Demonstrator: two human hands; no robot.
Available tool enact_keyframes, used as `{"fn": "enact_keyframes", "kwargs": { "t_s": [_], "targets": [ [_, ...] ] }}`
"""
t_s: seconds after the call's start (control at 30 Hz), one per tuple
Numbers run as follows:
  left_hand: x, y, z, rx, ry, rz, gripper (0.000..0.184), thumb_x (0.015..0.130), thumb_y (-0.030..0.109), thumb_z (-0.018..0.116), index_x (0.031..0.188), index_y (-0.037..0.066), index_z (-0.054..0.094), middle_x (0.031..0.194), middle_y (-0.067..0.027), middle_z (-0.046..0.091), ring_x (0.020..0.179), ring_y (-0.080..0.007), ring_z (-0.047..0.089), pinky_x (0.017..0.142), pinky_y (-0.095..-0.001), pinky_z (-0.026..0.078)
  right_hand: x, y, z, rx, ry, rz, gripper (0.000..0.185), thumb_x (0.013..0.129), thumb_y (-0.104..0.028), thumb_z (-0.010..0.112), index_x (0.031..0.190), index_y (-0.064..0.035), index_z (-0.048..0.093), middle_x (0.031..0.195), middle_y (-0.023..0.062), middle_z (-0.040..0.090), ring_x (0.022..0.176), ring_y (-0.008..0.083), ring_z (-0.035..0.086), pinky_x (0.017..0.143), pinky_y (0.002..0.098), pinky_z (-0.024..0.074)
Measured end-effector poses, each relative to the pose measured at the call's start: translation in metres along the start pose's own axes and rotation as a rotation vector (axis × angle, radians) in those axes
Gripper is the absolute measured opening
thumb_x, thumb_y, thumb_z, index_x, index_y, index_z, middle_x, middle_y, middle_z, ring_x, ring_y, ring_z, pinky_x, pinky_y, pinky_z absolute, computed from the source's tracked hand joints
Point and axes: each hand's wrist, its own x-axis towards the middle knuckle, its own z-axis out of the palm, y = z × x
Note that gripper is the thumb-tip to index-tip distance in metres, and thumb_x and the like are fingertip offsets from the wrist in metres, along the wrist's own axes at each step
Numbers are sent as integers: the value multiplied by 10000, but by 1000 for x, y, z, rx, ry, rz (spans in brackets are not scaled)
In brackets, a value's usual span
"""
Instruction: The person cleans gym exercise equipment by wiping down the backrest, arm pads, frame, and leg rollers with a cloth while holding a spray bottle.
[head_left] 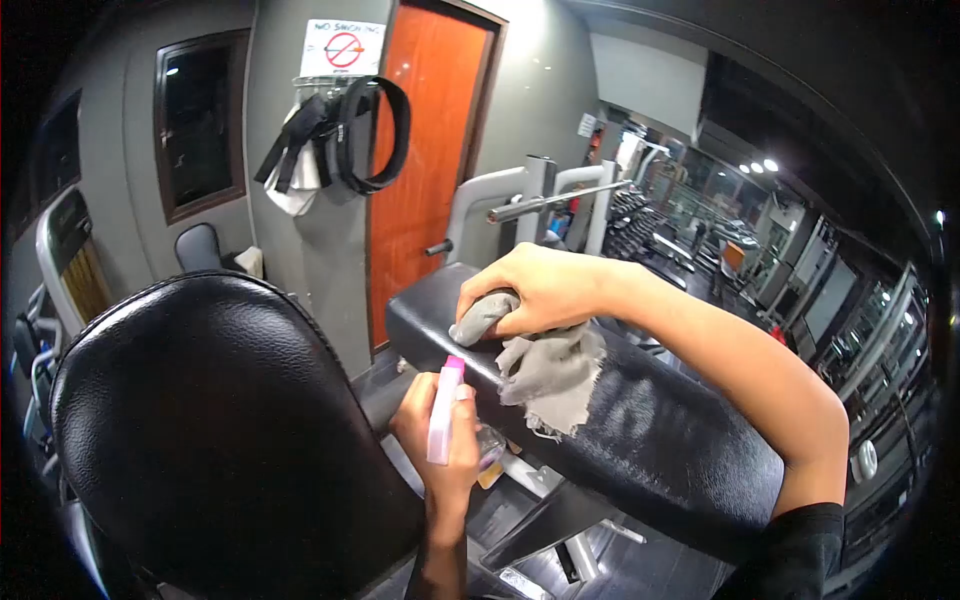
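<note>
Gym interior; one legible text seen: "NO SMOKING", printed in capitals across the top of a white sign [342, 48] on the grey wall, above a red barred circle with a cigarette drawn in it; a smaller line beneath the circle cannot be read; a second white notice [587, 124] is fixed to the far wall, its print too small to be made out; no brand name can be read on the spray bottle [439, 425], its body being largely covered by the hand.

Spray bottle held upright in the left hand [437, 420], fingers wrapped around its neck and white trigger head; pink nozzle [455, 363] pointed toward the bench; whether the trigger is being squeezed cannot be told; bottle positioned just beside the near edge of the long black bench pad [670, 450].

Grey cloth [555, 385] gripped in the right hand [525, 295]; fingers curled over one bunched part, which is pressed to the pad near its far end; the rest is spread loosely over the upholstery, frayed edge hanging toward the near side; smeared, shiny patches noted on the pad beside it.

Large black backrest [220, 420] seen at left; black belts [375, 140] hung below the sign, next to an orange-brown door [425, 150]; metal bar [560, 203] supported behind the bench; dumbbells [632, 225] racked farther back.
</note>
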Motion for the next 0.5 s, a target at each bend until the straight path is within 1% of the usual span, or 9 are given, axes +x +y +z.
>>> {"fn": "enact_keyframes", "kwargs": {
  "t_s": [0.03,0.07,0.17,0.23,0.3,0.33,0.37,0.43,0.5],
  "targets": [
    [-1,5,0,-53,-24,-19,215,881,150,593,745,-16,577,614,-76,532,470,-159,540,456,-294,407,-8,-10,-4,-5,-80,71,260,793,-107,667,1046,-46,673,936,154,710,882,285,689,813,368,521],
    [-2,7,0,-124,-39,-18,224,887,156,579,751,-21,585,630,-74,554,463,-148,538,452,-278,415,-15,-15,-4,-2,-104,88,264,783,-99,665,1043,-53,677,935,146,716,879,282,694,811,366,526],
    [-5,7,0,-323,-95,-53,261,894,177,541,762,-40,599,680,-83,605,454,-128,533,448,-248,429,-41,-34,-2,9,-104,165,266,782,-99,664,1045,-65,682,945,135,719,888,277,695,820,363,526],
    [-8,8,-3,-369,-140,-88,297,894,233,533,789,-40,590,697,-97,597,483,-128,541,469,-248,433,-57,-41,3,32,-103,206,265,784,-100,664,1046,-70,684,956,122,717,902,274,693,830,359,525],
    [-8,13,-5,-381,-177,-113,315,888,260,535,799,-38,586,710,-98,598,493,-129,544,475,-253,427,-70,-50,7,15,-83,196,252,776,-201,690,1017,-129,701,895,125,720,868,306,693,781,382,530],
    [-8,13,-6,-387,-225,-97,342,882,288,543,802,-41,589,721,-98,601,490,-126,536,470,-253,409,-78,-60,9,23,-109,243,279,766,-113,669,1042,-73,686,973,113,714,938,295,674,853,369,513],
    [-8,13,-8,-398,-247,-99,342,882,288,543,802,-41,589,721,-98,601,490,-126,536,470,-253,409,-84,-69,13,23,-96,264,279,766,-113,669,1042,-73,686,973,113,714,938,295,674,853,369,513],
    [-6,14,-10,-391,-356,-81,353,879,296,540,811,-46,595,730,-98,604,487,-125,532,473,-248,397,-96,-91,23,-60,-119,351,288,757,-112,666,1043,-80,684,971,115,702,938,315,664,852,393,516],
    [-5,15,-11,-384,-398,-85,398,864,324,527,821,-65,598,730,-113,605,475,-133,540,480,-246,397,-110,-120,35,-316,-42,354,315,749,-113,678,1064,-100,666,977,114,635,915,337,668,816,430,541]
  ]
}}
